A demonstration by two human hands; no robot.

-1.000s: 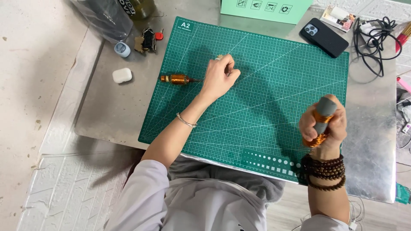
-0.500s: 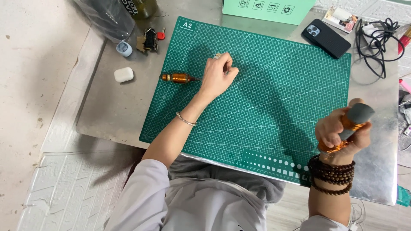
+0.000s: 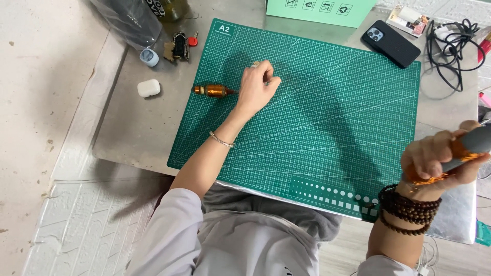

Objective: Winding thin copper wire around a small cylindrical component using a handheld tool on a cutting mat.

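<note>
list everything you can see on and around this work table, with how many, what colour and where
cutting mat: one, green with white grid, middle of the table
table: one, grey metal, under the mat
copper-wound part: one, orange-brown, mat's left edge, beside the left hand
earbud case: one, white, table left of the mat
keys: one bunch, dark with a red piece, far left corner
phone: one, black, far right of the mat
box: one, mint green, far edge
cables: one tangle, black, far right
left hand: resting on the mat, thin bracelet on wrist
right hand: gripping a grey-handled tool with copper wire, dark bead bracelets on wrist
</note>
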